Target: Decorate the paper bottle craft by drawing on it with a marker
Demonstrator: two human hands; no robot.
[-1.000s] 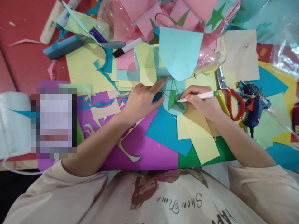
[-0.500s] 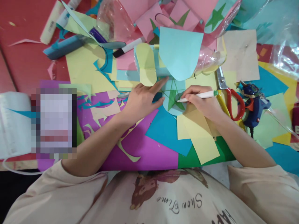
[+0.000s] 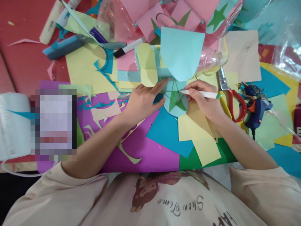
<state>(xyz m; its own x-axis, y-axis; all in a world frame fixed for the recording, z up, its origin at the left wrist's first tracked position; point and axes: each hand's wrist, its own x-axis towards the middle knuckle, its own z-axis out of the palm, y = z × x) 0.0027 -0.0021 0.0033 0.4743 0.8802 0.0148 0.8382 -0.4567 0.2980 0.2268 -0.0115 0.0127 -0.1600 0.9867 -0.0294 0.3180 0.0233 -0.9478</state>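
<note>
We are pinching a slim green-ended white marker (image 3: 207, 94) in our right hand (image 3: 204, 102); our left hand (image 3: 145, 101), fingers spread, is touching rounded light-blue paper (image 3: 178, 98).

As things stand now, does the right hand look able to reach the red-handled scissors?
Probably yes: the scissors lie close to the right hand, and nothing tall seems to stand between. However, this hand holds the white marker, so it would likely have to put that down first.
</note>
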